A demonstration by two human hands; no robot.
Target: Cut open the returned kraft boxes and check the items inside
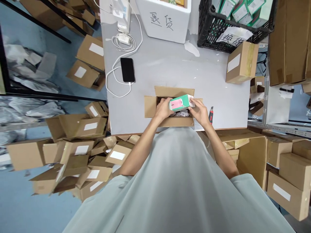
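Observation:
A small green-and-white product box with a pink picture on its face is tilted above an open cardboard carton at the table's front edge. My left hand grips its left end, some fingers hidden down in the carton. At the white right end, the thumb and fingers of my right hand are closed on the box. Crumpled packing paper shows inside the carton, whose flaps are folded outward. Just right of my right hand lies a red-and-black box cutter.
A phone on a white cable lies left on the grey table. Behind stand a white foam bin and a black crate of green-and-white boxes. A closed carton is at right; cartons pile up on the floor.

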